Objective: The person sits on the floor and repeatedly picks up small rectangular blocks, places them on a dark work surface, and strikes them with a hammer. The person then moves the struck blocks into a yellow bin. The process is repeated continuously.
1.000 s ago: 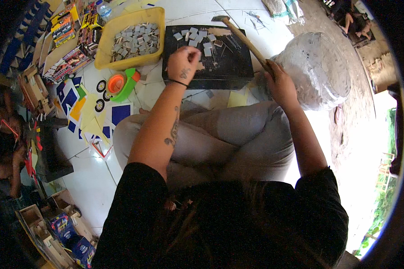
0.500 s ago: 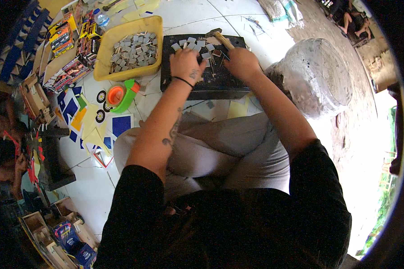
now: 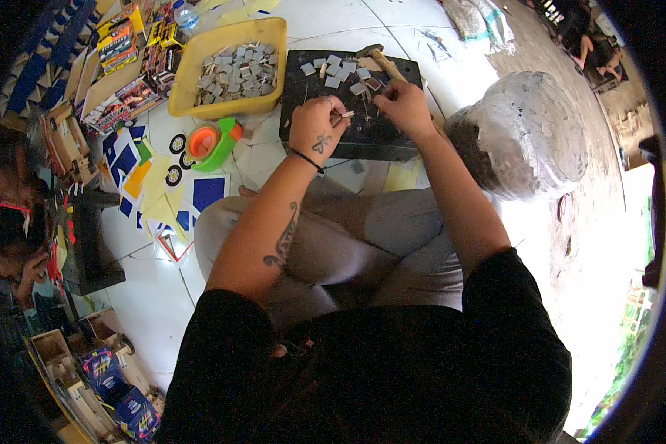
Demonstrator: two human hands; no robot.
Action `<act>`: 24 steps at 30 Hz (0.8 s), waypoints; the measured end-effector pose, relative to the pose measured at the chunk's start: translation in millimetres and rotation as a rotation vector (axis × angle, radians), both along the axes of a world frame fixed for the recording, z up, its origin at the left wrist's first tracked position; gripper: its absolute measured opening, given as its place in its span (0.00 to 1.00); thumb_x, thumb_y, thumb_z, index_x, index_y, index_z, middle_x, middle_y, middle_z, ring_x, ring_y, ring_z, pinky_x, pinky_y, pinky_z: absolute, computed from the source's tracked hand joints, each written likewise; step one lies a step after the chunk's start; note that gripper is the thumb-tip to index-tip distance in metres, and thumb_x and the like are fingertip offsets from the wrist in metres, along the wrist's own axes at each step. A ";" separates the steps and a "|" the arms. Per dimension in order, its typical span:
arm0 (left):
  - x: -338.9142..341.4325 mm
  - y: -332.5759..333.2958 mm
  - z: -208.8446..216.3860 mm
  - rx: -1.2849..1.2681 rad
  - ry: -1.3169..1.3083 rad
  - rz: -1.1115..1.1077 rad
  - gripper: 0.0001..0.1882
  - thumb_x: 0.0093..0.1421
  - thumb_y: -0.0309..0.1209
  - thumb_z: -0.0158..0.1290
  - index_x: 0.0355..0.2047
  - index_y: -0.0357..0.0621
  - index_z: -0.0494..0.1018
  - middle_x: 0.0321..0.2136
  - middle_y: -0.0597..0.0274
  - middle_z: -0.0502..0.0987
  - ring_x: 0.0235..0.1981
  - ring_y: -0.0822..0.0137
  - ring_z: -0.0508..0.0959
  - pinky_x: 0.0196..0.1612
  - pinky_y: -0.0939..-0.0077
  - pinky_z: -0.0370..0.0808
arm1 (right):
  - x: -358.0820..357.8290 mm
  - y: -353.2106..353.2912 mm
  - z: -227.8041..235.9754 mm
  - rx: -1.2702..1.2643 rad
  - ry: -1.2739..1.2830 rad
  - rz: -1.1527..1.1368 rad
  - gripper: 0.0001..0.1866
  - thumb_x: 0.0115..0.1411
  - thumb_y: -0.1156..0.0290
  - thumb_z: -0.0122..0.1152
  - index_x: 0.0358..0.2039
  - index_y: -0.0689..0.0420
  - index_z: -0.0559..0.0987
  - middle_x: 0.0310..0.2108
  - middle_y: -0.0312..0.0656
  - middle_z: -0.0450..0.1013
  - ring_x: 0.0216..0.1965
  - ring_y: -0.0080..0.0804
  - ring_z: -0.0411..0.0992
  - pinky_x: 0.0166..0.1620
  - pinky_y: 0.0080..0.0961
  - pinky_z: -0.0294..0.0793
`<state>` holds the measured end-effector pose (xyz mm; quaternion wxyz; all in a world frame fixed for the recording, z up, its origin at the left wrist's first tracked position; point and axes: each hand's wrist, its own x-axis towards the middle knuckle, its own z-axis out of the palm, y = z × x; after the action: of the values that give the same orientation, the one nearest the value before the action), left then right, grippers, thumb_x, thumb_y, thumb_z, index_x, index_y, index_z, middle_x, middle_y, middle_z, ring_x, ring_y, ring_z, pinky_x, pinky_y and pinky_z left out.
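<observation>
My left hand (image 3: 317, 127) is closed in a pinch on a small wooden block (image 3: 347, 115), over the near part of a low black work block (image 3: 301, 90). To its right, my right hand (image 3: 405, 111) has its fingers pressed together above loose nails (image 3: 368, 103); whatever lies between the fingertips is too small to make out. A hammer (image 3: 385, 64) with a wooden handle rests on the far right of the block, its handle end reaching my right hand. Several small grey-faced wooden squares (image 3: 334, 72) lie scattered beyond my left hand.
A yellow basin (image 3: 181, 92) of similar grey squares stands left of the block. Nearer are a green-and-orange tape dispenser (image 3: 216, 152), black wheels (image 3: 174, 175) and blue sticker sheets (image 3: 209, 193). A large grey rounded stump (image 3: 525, 133) stands right. Another person's hand (image 3: 31, 270) shows far left.
My left hand has drawn back from the grey squares toward me, now with a small wooden block in its fingers. My right hand stays near the hammer handle and nails. The view has shifted slightly.
</observation>
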<state>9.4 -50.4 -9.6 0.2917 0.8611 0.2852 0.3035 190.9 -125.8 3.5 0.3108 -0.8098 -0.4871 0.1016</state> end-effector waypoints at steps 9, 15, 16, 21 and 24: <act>3.3 6.4 -11.7 0.039 0.068 -0.041 0.08 0.47 0.32 0.62 0.25 0.43 0.76 0.23 0.56 0.78 0.25 0.63 0.80 0.31 0.73 0.75 | -16.9 -2.4 -22.3 0.337 0.457 0.144 0.04 0.53 0.78 0.58 0.30 0.61 0.74 0.29 0.36 0.73 0.26 0.19 0.70 0.30 0.16 0.69; 5.0 7.5 -13.5 -0.050 0.041 -0.039 0.06 0.47 0.36 0.60 0.24 0.49 0.77 0.21 0.63 0.78 0.26 0.62 0.77 0.34 0.66 0.65 | -33.7 -4.5 -6.5 0.296 0.290 0.157 0.05 0.49 0.75 0.62 0.27 0.62 0.77 0.26 0.44 0.75 0.28 0.28 0.74 0.34 0.24 0.72; 5.1 7.8 -13.5 -0.032 0.035 -0.045 0.07 0.47 0.35 0.60 0.24 0.46 0.77 0.21 0.60 0.78 0.25 0.62 0.78 0.33 0.67 0.68 | -35.6 -4.0 -5.0 0.309 0.241 0.170 0.05 0.49 0.75 0.62 0.26 0.62 0.77 0.26 0.45 0.75 0.28 0.30 0.75 0.33 0.24 0.72; 3.5 7.6 -11.4 0.091 0.048 -0.046 0.10 0.47 0.33 0.61 0.26 0.41 0.76 0.23 0.54 0.78 0.24 0.60 0.79 0.31 0.69 0.75 | -40.3 -4.1 -1.7 0.302 0.172 0.200 0.05 0.49 0.74 0.62 0.27 0.61 0.77 0.26 0.47 0.76 0.27 0.38 0.76 0.32 0.27 0.73; 2.9 7.0 -10.8 0.109 0.053 -0.046 0.10 0.46 0.33 0.61 0.27 0.42 0.76 0.23 0.54 0.78 0.24 0.59 0.79 0.31 0.69 0.75 | -41.6 -4.9 -0.4 0.324 0.134 0.215 0.05 0.49 0.74 0.61 0.27 0.61 0.77 0.26 0.47 0.76 0.27 0.39 0.76 0.32 0.28 0.73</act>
<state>12.3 -43.4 -20.5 0.2436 0.8898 0.2559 0.2888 149.3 -130.7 3.1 0.4562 -0.6839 -0.5590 0.1083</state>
